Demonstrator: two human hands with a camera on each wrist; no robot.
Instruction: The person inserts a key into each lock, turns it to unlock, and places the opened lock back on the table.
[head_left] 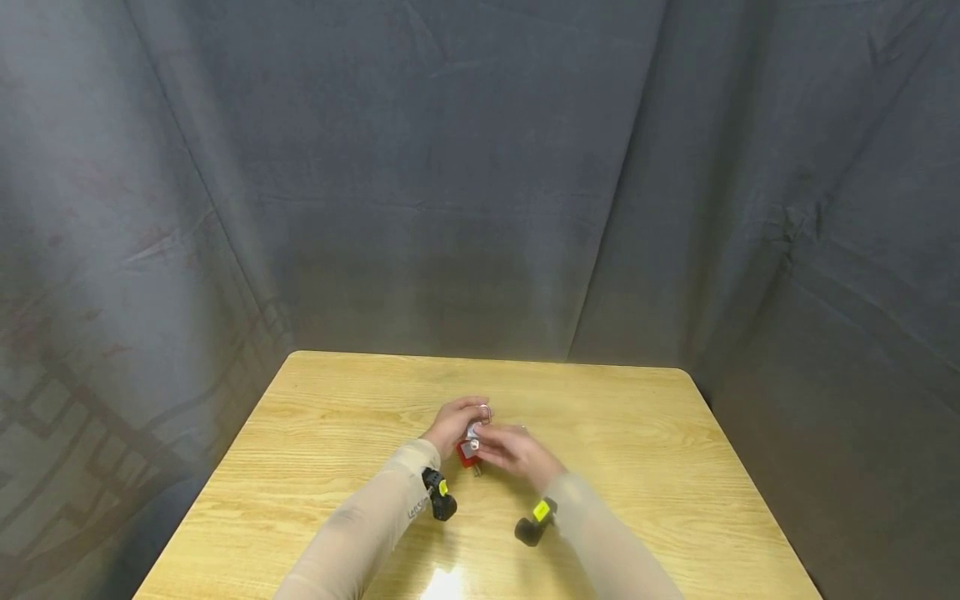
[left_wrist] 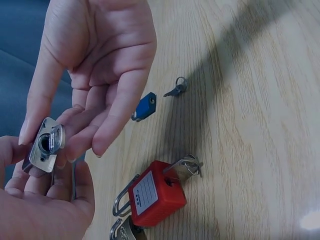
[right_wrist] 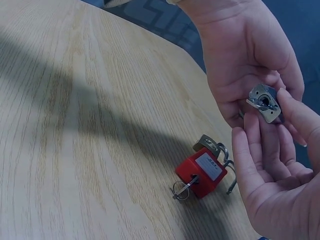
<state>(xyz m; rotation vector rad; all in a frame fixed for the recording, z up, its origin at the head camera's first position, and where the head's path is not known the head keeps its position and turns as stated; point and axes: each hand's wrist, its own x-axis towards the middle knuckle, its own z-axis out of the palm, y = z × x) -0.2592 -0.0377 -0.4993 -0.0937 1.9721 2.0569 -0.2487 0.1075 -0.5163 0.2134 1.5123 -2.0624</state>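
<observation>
Both hands are together around a silver-grey padlock (left_wrist: 41, 161), held above the table with its keyhole face showing in both wrist views. My left hand (head_left: 453, 423) grips the padlock from behind, fingers curled along its body and near its shackle (head_left: 486, 410). From the other side, my right hand (right_wrist: 285, 190) holds the padlock's end between thumb and fingers. A metal key (left_wrist: 58, 139) stands at the keyhole, close to the right fingertips. Below the hands, a red padlock (right_wrist: 201, 172) with a white label lies on the table, a ringed key (right_wrist: 186, 187) in its bottom.
A brass padlock (right_wrist: 206, 144) lies against the red one. Farther along the wooden table (head_left: 360, 400) are a blue padlock (left_wrist: 145, 106) and a small ringed key set (left_wrist: 176, 89). Grey curtains (head_left: 450, 183) hang behind the table and at both sides.
</observation>
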